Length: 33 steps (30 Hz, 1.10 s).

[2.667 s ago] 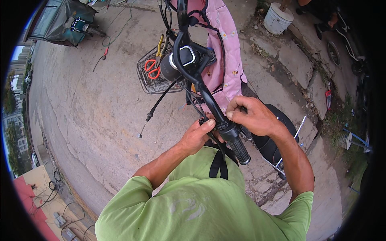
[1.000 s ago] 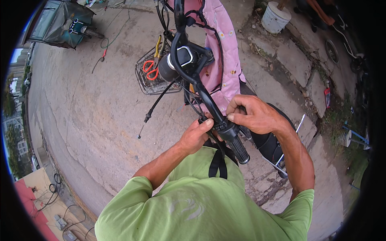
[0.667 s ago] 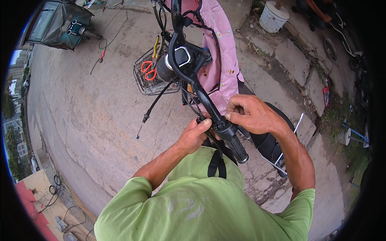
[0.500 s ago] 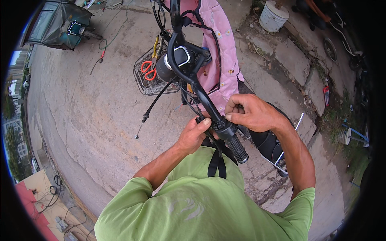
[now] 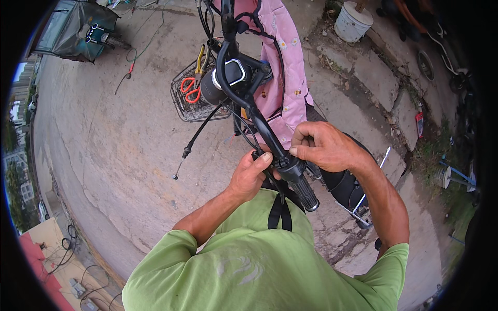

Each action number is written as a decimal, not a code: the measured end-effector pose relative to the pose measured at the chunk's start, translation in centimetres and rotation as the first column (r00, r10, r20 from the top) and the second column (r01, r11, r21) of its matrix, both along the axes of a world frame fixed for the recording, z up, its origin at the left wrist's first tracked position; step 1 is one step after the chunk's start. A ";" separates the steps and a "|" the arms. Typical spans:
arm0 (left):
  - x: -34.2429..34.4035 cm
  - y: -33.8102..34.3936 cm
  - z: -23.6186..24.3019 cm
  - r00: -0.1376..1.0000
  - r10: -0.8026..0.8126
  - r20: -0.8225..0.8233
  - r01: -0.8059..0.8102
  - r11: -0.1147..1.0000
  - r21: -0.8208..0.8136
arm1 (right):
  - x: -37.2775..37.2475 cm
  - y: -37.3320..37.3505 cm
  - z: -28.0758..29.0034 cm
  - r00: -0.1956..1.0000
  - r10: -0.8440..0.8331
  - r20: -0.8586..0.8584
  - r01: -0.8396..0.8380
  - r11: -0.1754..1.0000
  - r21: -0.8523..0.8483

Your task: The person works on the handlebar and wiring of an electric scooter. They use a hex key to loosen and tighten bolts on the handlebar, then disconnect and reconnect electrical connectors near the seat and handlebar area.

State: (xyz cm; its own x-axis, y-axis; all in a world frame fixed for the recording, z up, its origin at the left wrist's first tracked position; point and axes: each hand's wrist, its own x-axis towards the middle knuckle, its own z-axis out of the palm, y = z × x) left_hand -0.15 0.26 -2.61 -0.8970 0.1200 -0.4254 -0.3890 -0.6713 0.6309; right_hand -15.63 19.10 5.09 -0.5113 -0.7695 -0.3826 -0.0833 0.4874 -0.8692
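My left hand [image 5: 247,176] is closed round a black cable fitting [image 5: 257,154] beside the black handlebar [image 5: 274,140], thumb on top. My right hand [image 5: 326,146] is curled at the bar's other side, thumb and fingertips near the clamp above the ribbed grip [image 5: 304,193]; what they pinch, if anything, is too small to make out. A loose cable [image 5: 197,137] hangs over the concrete. Orange-handled scissors [image 5: 190,89] and yellow pliers [image 5: 200,59] rest in the wire basket [image 5: 180,109] beside the black lamp housing [image 5: 215,87]. A pink flowered cover [image 5: 293,78] hangs behind the handlebar.
The black seat [image 5: 342,182] is under my right forearm. At top left stands a covered tricycle [image 5: 75,31], a green hose [image 5: 136,54] beside it. A white bucket [image 5: 353,26] and bicycle parts [image 5: 436,52] are at upper right; a board with cables [image 5: 57,249] is lower left.
The handlebar and basket have drifted slightly left and up in the picture since the earliest frame. Both my hands stay at the same part of the bar with little visible change in grip.
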 end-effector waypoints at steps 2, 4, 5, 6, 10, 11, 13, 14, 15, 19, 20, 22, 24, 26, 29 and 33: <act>-0.1 0.1 0.2 1.000 0.005 -0.001 -0.005 1.000 -0.008 | -0.1 0.3 -1.0 0.991 -0.003 0.130 0.008 0.999 -0.042; -0.2 0.1 0.5 1.000 0.005 0.012 -0.005 1.000 -0.001 | -0.4 0.5 -1.2 0.975 0.005 0.222 0.005 0.999 -0.043; -0.3 0.1 0.6 1.000 0.005 0.020 -0.005 1.000 0.002 | -0.6 0.4 -1.0 0.968 0.012 0.250 -0.006 1.000 -0.024; -0.2 0.1 0.6 1.000 0.009 0.020 -0.009 1.000 0.005 | -0.7 0.4 -0.8 0.960 0.018 0.278 -0.017 1.000 -0.006; -0.3 -0.1 0.6 1.000 -0.011 0.012 0.011 1.000 0.016 | -0.4 0.2 -0.9 0.975 -0.028 0.219 0.022 0.999 0.030; -0.3 -0.2 0.8 1.000 -0.024 0.009 0.024 1.000 0.017 | -0.3 0.0 -0.4 0.989 -0.022 0.148 0.012 0.998 0.064; -0.2 -0.4 1.1 0.999 -0.033 0.019 0.033 0.999 0.001 | -0.4 -0.1 0.0 0.998 0.005 0.066 -0.012 0.995 0.098; -0.2 -0.4 1.2 0.999 -0.039 0.024 0.039 0.999 -0.008 | -0.5 -0.2 0.0 0.998 0.022 0.056 -0.027 0.995 0.097; -0.2 -0.3 1.5 0.999 -0.028 0.037 0.029 1.000 -0.013 | -0.6 -0.3 0.0 0.998 0.038 0.045 -0.043 0.995 0.096; 0.2 0.0 1.8 0.998 0.007 0.070 -0.006 1.000 -0.016 | -0.6 -0.2 -1.1 0.962 -0.039 0.270 0.023 0.998 0.061; 0.2 0.0 1.7 0.997 0.013 0.074 -0.012 1.000 -0.011 | -0.6 -0.3 -1.3 0.936 -0.070 0.344 0.051 0.997 0.065; 0.2 0.0 1.9 0.997 0.010 0.071 -0.008 1.000 -0.019 | -0.8 -0.4 -2.0 0.892 -0.095 0.442 0.065 0.994 0.082; 0.2 0.1 1.9 0.997 0.012 0.070 -0.011 1.000 -0.017 | -1.2 -0.4 -2.5 0.866 -0.080 0.493 0.032 0.994 0.105; 0.2 0.1 1.8 0.997 0.017 0.072 -0.017 1.000 -0.005 | -1.3 -0.6 -1.7 0.885 -0.076 0.459 0.021 0.992 0.125; 0.2 0.0 1.5 0.998 0.009 0.061 -0.009 1.000 0.000 | -1.4 -0.6 -1.3 0.918 -0.053 0.394 0.011 0.994 0.108; 0.0 0.1 1.5 0.999 0.018 0.048 -0.019 1.000 0.017 | -1.1 -0.8 -1.3 0.963 -0.009 0.269 -0.007 0.998 0.058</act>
